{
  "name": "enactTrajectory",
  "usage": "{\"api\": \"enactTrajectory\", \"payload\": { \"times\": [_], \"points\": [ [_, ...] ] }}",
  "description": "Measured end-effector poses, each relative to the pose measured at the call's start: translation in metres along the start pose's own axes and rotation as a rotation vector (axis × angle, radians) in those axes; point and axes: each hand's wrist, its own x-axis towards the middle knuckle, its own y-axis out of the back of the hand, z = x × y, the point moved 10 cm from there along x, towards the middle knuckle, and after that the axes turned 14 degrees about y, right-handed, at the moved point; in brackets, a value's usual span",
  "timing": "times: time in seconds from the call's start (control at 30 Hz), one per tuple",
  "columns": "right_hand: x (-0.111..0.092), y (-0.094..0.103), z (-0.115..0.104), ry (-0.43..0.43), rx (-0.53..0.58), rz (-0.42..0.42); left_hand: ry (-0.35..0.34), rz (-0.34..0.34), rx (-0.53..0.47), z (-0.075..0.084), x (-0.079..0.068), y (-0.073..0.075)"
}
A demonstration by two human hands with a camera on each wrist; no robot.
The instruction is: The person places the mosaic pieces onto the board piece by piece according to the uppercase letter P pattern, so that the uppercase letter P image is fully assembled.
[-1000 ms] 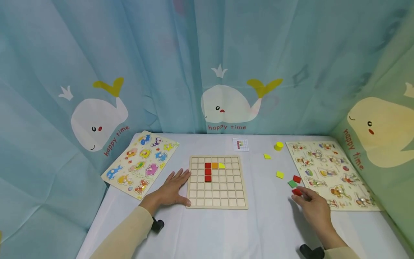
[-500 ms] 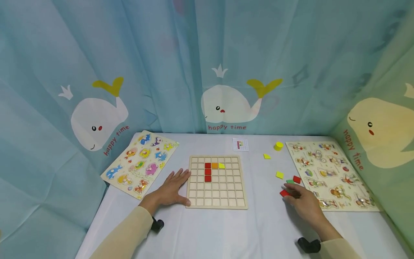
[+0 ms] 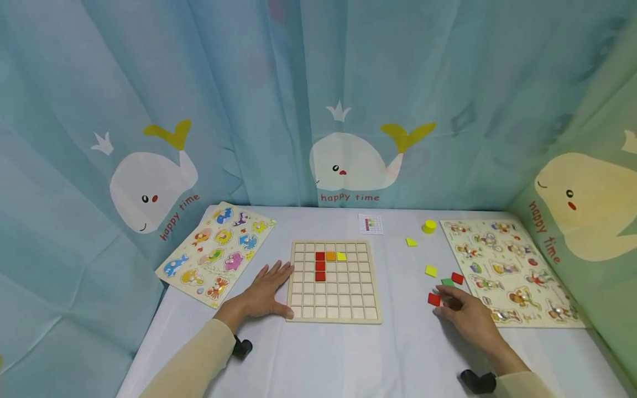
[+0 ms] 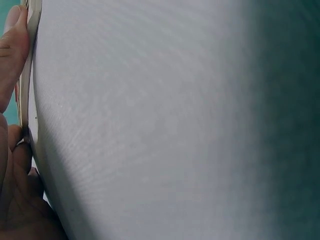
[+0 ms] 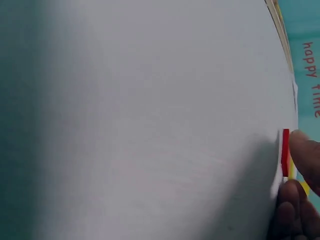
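I watch from far off as the right hand (image 3: 470, 315) brings a red tile (image 3: 434, 299) a bit to the left. I think that means it is picked out, since it now sits apart from the green tile (image 3: 448, 282) and the other red tile (image 3: 457, 278), both just beyond the grip. The thumb and a finger look pinched on it, right at their tips. The wooden board (image 3: 344, 287) is well left of the grip, with bright squares (image 3: 320, 266) in it. The left hand (image 3: 262, 293) lies with fingers spread against the board's edge, holding nothing. Under it all is a white cloth (image 3: 408, 354), and behind hang blue whale curtains (image 3: 259, 83).
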Motion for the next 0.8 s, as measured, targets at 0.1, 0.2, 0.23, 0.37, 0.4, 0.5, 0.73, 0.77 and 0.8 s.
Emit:
{"api": "enactTrajectory", "payload": {
  "times": [0.1,0.2,0.23,0.37,0.4,0.5,0.73,0.77,0.8],
  "points": [
    [-0.0011,-0.0017,0.0031,-0.018,-0.016,0.007,0.003,0.001,0.003,-0.0003,0.0003,-0.0007],
    [0.0001,-0.0019,0.0018,0.000,-0.035,0.017,0.009,-0.005,0.008,-0.0008,0.0002,-0.0015],
    [0.0010,-0.0016,0.0009,0.009,-0.042,0.020,0.007,-0.003,0.004,-0.0006,0.0000,-0.0011],
    [0.0049,-0.0015,-0.0026,0.048,-0.053,0.023,0.009,-0.003,0.005,-0.0005,-0.0007,0.0001],
    [0.0055,-0.0017,-0.0025,0.051,-0.057,0.021,0.007,-0.001,0.002,-0.0004,-0.0009,0.0003],
    [0.0060,-0.0023,-0.0010,0.040,-0.068,0.012,0.002,-0.002,-0.001,-0.0006,-0.0008,-0.0001],
    [0.0076,0.0010,-0.0034,0.042,-0.084,-0.002,-0.005,0.001,-0.009,-0.0001,0.0000,-0.0002],
    [0.0080,0.0013,-0.0039,0.046,-0.085,-0.002,-0.006,0.002,-0.010,0.0002,0.0002,0.0000],
    [0.0081,0.0019,-0.0043,0.049,-0.085,-0.001,-0.008,0.003,-0.008,0.0005,0.0005,0.0001]
  ]
}}
